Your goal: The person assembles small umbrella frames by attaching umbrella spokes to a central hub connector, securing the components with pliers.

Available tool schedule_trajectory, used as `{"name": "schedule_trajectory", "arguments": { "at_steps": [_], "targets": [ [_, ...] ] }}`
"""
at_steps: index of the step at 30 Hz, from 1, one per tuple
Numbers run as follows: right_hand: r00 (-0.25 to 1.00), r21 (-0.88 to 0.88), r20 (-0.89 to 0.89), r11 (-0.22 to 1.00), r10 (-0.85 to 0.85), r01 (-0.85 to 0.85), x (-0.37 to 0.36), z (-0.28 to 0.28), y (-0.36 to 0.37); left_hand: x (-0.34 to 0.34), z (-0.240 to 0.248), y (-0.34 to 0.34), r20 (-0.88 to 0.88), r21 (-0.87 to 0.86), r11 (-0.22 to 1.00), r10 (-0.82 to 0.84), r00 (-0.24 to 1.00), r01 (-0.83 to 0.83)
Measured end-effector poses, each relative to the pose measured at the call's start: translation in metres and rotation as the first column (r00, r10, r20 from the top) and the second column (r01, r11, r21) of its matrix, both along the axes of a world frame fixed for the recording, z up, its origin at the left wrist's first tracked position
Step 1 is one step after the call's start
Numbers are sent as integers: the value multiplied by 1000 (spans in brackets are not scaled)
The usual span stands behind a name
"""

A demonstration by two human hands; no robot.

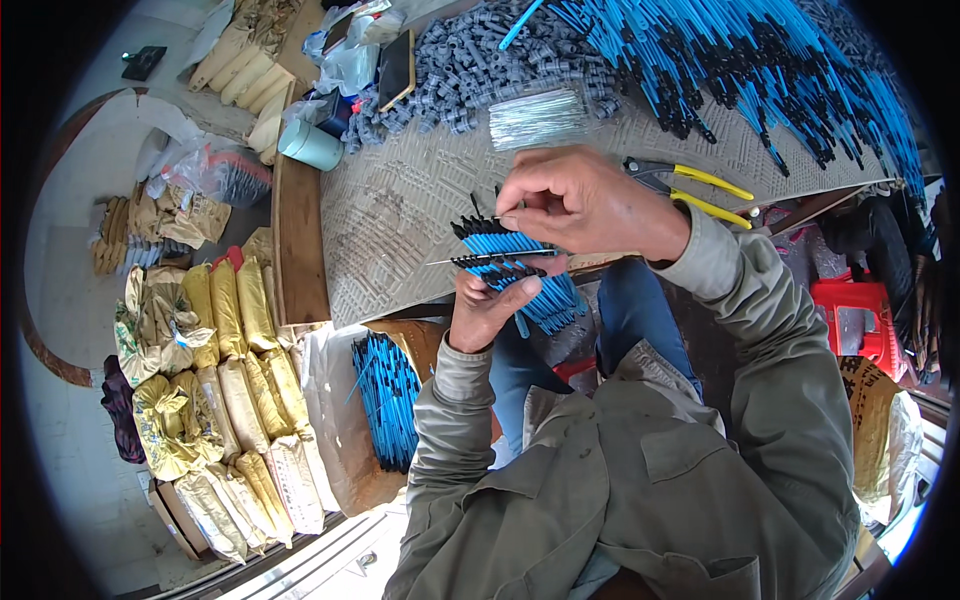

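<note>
One head-worn fisheye view looks steeply down from close above the left hand point(487, 300) and right hand point(580, 205), bench point(400, 215) just beyond their grip.

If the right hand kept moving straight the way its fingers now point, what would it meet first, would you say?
The right hand points leftward, its fingers already pinching at the black tips of the bundle of blue plastic pen tubes gripped by the left hand. It would press into that bundle first.
</note>
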State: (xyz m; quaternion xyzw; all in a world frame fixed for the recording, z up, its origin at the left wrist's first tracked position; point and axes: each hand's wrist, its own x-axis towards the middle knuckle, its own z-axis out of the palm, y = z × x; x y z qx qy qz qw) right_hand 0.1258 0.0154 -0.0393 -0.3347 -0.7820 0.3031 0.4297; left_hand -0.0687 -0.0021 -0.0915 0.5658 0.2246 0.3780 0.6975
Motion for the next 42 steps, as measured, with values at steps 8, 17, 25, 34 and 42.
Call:
{"name": "schedule_trajectory", "arguments": {
  "at_steps": [8, 17, 25, 34, 42],
  "targets": [
    [997, -22, -75, 1000, -5, 3, -7, -5, 0, -1, 2, 3, -20, 20, 1000, 16, 1000, -15],
    [994, -34, -106, 999, -21, 17, -14, -8, 1, -7, 2, 2, -36, -31, 999, -17, 999, 16],
    [999, 23, -13, 998, -53, 53, -18, 6, -1, -8, 1, -3, 25, -18, 1000, -6, 1000, 6],
    [1000, -59, -5, 998, -25, 24, -20, 9, -5, -11, -2, -6, 28, -52, 999, -14, 999, 16],
    [992, -23, 94, 996, 85, -83, -13, 25, 1, -9, 1, -6, -7, -26, 999, -30, 1000, 30]
  ]
}}
